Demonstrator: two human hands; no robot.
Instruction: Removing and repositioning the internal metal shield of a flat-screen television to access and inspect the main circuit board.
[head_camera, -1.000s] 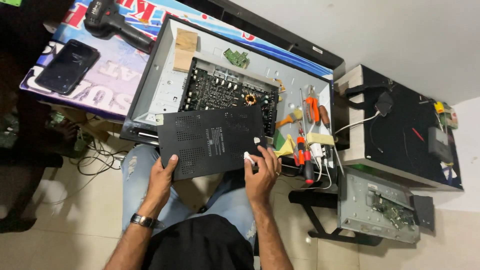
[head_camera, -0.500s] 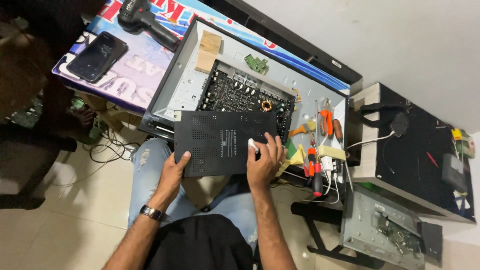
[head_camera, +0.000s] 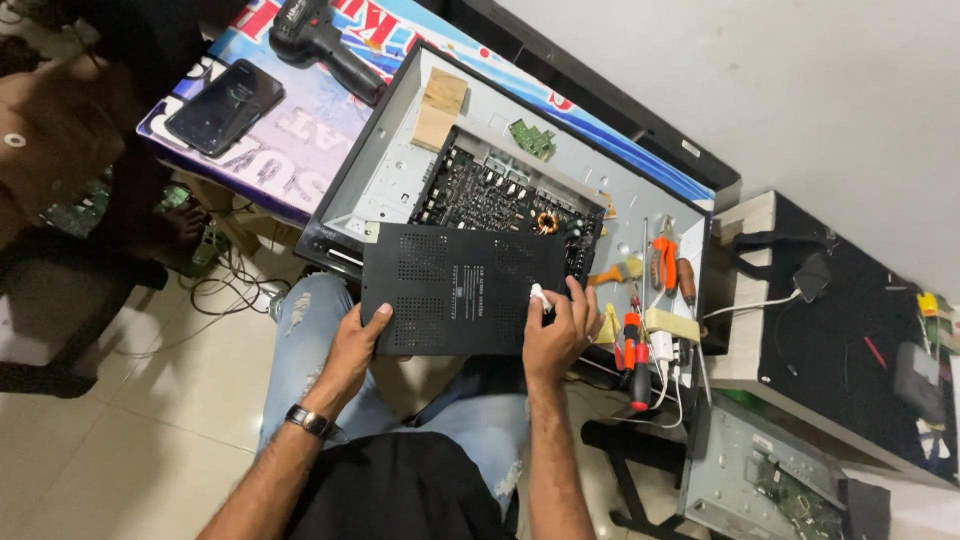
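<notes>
A black perforated metal cover panel lies over my knees, partly above the near edge of an opened flat screen chassis. My left hand grips the panel's lower left edge. My right hand rests on its right edge and also holds a small white object between the fingers. Behind the panel a dark circuit board with a copper coil sits in the chassis.
Orange-handled pliers and red screwdrivers lie on the chassis right of my hand. A phone and a black drill rest on a printed board at the left. A black cabinet stands at the right; cables trail on the floor.
The view has shifted, so everything sits further right and lower in frame. The panel has turned to lie more level in my hands; both hands keep their hold.
</notes>
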